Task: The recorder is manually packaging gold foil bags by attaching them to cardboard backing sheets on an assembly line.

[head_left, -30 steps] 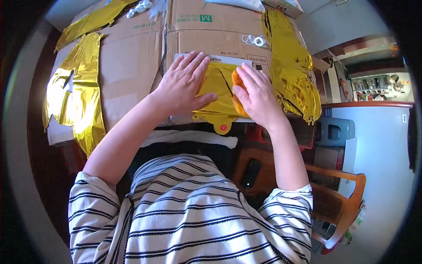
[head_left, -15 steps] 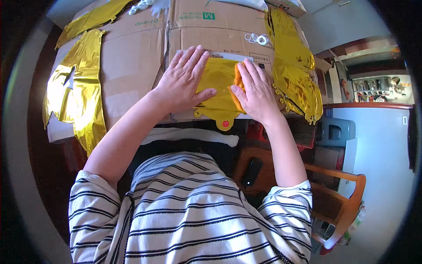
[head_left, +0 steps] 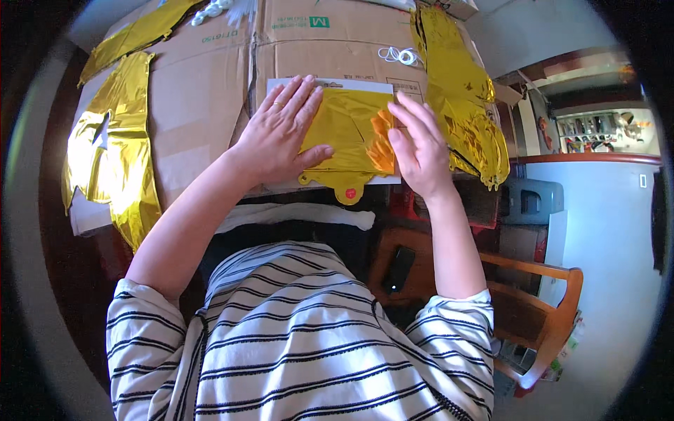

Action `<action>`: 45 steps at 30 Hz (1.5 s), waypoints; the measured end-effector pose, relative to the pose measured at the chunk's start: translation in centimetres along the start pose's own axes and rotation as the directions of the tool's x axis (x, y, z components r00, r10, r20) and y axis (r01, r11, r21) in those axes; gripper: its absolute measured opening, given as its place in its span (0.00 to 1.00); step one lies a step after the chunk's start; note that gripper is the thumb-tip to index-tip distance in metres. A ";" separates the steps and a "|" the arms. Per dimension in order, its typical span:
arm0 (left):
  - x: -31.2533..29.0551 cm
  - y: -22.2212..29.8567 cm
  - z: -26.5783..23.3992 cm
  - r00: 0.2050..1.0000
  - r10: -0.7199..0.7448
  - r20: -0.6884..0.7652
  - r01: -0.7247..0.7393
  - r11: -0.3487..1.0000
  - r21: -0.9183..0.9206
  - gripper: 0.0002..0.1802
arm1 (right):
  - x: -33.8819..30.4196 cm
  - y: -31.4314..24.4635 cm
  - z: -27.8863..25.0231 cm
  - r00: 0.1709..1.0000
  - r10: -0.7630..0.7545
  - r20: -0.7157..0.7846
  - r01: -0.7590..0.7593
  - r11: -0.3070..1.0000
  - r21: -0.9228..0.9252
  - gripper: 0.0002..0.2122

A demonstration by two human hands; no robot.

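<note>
A folded gold foil balloon point(head_left: 344, 123) lies on a white card point(head_left: 373, 87) at the near side of the cardboard. Its tabbed lower edge, with a small red dot on one tab, hangs past the card. My left hand point(head_left: 275, 133) is spread flat over the foil's left side, thumb pointing right. Just off the foil's right edge, my right hand point(head_left: 425, 154) is raised with slightly bent fingers and holds nothing. An orange reflection of it shows in the shiny surface.
Flattened cardboard point(head_left: 196, 105) covers the table. More gold foil balloons lie at left point(head_left: 126, 147) and right point(head_left: 456, 91). A coil of white string point(head_left: 401, 55) rests beyond the card. A wooden chair point(head_left: 562, 302) and blue-grey stool point(head_left: 537, 200) stand at right.
My right hand has lifted off the foil and shifted right, uncovering the foil's right side. My left hand stays flat on it. The whole view has shifted slightly.
</note>
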State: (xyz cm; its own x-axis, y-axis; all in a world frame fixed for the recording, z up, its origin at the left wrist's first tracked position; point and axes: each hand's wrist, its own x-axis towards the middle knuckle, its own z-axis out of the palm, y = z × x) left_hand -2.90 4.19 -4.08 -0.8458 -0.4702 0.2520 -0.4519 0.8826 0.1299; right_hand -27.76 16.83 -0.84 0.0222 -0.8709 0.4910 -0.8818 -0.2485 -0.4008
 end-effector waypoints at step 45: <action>-0.1 0.1 0.3 1.000 -0.018 0.004 0.018 1.000 0.009 0.50 | -2.9 -3.5 -2.7 0.467 0.709 0.529 -0.883 0.400 0.244 0.13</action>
State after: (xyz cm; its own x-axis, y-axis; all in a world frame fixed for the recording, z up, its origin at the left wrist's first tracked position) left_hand -2.91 4.34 -4.37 -0.8387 -0.4858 0.2460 -0.4695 0.8740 0.1254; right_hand -26.04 21.34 1.27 -0.3657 -0.8070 -0.4637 -0.2578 0.5665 -0.7827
